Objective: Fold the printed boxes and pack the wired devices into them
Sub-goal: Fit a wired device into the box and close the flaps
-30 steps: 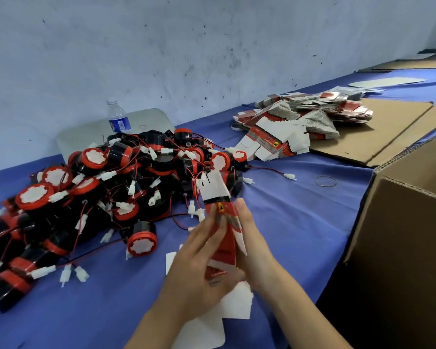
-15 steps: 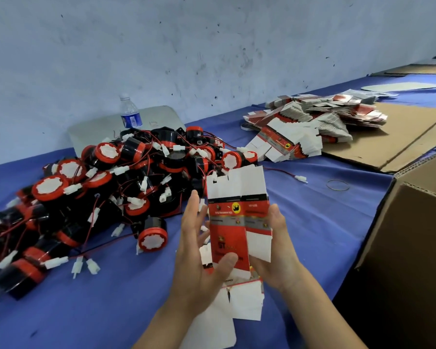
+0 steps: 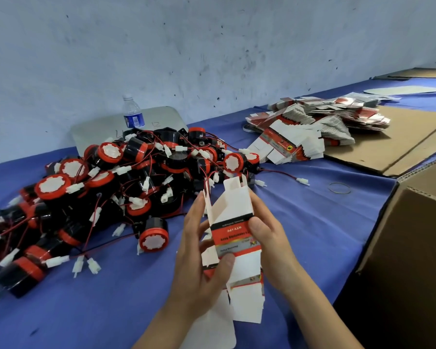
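Observation:
A printed red, white and black box is held upright above the blue table, partly opened into a sleeve with its top flaps up. My left hand grips its left side, thumb on the lower front. My right hand clasps its right edge. A pile of black and red wired devices with white connectors lies to the left. One device lies apart, just left of my left hand. Flat box blanks lie under my hands.
A stack of flat printed boxes sits at the back right on brown cardboard sheets. A large cardboard carton stands at the right. A water bottle stands by the wall. A rubber band lies on the blue cloth.
The flat box was turned from edge-on to face me, then spread open into a sleeve between both hands. My view shifted slightly to the left.

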Available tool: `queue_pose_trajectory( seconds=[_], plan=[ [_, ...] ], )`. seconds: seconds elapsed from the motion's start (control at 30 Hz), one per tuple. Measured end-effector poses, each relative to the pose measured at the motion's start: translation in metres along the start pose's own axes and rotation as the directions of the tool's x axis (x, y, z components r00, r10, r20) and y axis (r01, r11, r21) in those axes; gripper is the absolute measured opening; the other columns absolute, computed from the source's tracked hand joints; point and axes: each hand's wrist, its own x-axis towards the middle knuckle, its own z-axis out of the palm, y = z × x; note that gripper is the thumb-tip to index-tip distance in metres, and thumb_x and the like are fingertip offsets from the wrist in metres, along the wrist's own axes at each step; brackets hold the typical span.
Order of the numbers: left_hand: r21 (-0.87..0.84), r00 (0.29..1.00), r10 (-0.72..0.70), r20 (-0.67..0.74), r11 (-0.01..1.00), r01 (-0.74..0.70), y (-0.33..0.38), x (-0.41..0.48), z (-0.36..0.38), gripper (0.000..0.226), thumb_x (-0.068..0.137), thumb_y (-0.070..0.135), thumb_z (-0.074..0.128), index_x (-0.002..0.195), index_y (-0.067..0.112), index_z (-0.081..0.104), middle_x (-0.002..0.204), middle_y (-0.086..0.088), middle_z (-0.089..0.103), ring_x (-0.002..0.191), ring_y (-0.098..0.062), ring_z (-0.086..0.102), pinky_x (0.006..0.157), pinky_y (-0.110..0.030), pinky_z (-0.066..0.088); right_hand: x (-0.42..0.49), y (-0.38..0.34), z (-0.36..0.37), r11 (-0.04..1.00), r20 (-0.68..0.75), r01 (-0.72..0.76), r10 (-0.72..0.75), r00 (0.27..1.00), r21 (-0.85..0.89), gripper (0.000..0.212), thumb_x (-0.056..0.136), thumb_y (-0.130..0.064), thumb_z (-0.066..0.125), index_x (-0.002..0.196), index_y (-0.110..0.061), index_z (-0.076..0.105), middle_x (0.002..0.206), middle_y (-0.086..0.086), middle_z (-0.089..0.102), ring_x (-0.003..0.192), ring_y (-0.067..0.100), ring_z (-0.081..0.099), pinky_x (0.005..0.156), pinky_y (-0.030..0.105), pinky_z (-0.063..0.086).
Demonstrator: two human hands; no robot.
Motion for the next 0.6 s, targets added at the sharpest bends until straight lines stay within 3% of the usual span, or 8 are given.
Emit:
queue_pose_trajectory(
  seconds=[0.17, 0.3, 0.5, 0.6],
  plan=[
    [0.049, 0.999, 0.051, 0.011, 0.997, -0.051, 0.0001, 0.0023, -0.0002, 0.069, 0.09, 0.055, 0.054, 0.149, 0.047, 0.019, 0.156, -0.003, 0.03, 0.135, -0.03, 0.044, 0.091, -0.044, 0.053, -0.0001, 0.0017, -0.0035, 0.991, -0.009, 0.106, -0.107, 0.994, -0.08, 0.056, 0.076, -0.046, 0.062, 0.131, -0.043, 0.052, 0.121, -0.004, 0.066, 0.106, 0.025, 0.066, 0.077, 0.029, 0.056],
    [0.088, 0.995, 0.1, 0.025, 0.991, -0.102, -0.001, 0.0071, -0.0038, 0.059, 0.093, 0.045, 0.049, 0.148, 0.041, 0.029, 0.155, 0.005, 0.033, 0.139, -0.024, 0.039, 0.092, -0.039, 0.053, -0.0023, 0.0011, -0.0017, 0.997, -0.013, 0.079, -0.08, 0.997, -0.013, 0.052, 0.08, -0.042, 0.06, 0.131, -0.033, 0.054, 0.118, 0.002, 0.068, 0.101, 0.025, 0.069, 0.074, 0.027, 0.056],
    [0.083, 0.996, 0.091, 0.027, 0.992, -0.093, 0.0, 0.0054, -0.0018, 0.051, 0.089, 0.033, 0.048, 0.139, 0.042, 0.042, 0.142, 0.009, 0.046, 0.126, -0.022, 0.051, 0.083, -0.028, 0.055, -0.0022, -0.0034, -0.0034, 0.998, -0.043, 0.056, -0.057, 0.997, -0.008, 0.054, 0.077, -0.043, 0.062, 0.128, -0.033, 0.054, 0.119, 0.001, 0.067, 0.097, 0.026, 0.07, 0.071, 0.028, 0.057],
    [0.086, 0.998, 0.059, 0.005, 0.995, -0.059, -0.0009, 0.006, -0.001, 0.048, 0.085, 0.031, 0.048, 0.132, 0.042, 0.047, 0.135, 0.008, 0.051, 0.122, -0.026, 0.054, 0.083, -0.035, 0.056, -0.0027, -0.0025, -0.0024, 0.999, -0.035, 0.047, -0.047, 0.998, 0.01, 0.055, 0.075, -0.042, 0.064, 0.128, -0.031, 0.054, 0.12, 0.002, 0.066, 0.096, 0.026, 0.07, 0.07, 0.029, 0.057]
  ],
)
